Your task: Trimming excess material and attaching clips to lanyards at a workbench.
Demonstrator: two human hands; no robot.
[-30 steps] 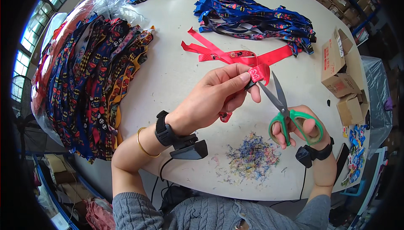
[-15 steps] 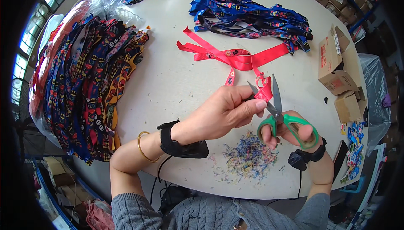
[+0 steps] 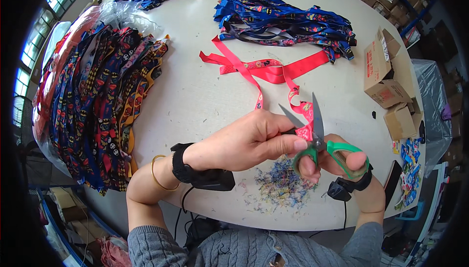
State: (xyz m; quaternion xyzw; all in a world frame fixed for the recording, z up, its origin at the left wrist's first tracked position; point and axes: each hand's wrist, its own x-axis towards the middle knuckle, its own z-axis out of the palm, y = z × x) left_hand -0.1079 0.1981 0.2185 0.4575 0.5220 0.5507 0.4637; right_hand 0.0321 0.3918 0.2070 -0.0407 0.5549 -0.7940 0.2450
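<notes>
A pinkish-red printed ribbon strap (image 3: 307, 111) runs down from the table into my left hand (image 3: 256, 139), which pinches its end between thumb and fingers. My right hand (image 3: 333, 160) has its thumb and fingers through the green handles of a pair of scissors (image 3: 316, 120). The blades stand apart, and the strap's end lies between them close to the pivot. The rest of the strap crosses over more red ribbon (image 3: 305, 66) lying on the table. Below my hands is a pile of short coloured thread clippings (image 3: 283, 185).
Bundled dark printed straps (image 3: 93, 106) fill the left side, partly in clear plastic. A blue strap bundle (image 3: 283, 18) lies at the back of the white table (image 3: 195, 81). Open cardboard boxes (image 3: 388, 71) and small colourful packets (image 3: 409, 169) sit along the right edge.
Both hands have come slightly nearer to me, drawing the strap straighter. The scissor blades have spread wider, with the strap now closer to the pivot. The whole view has shifted a little.
</notes>
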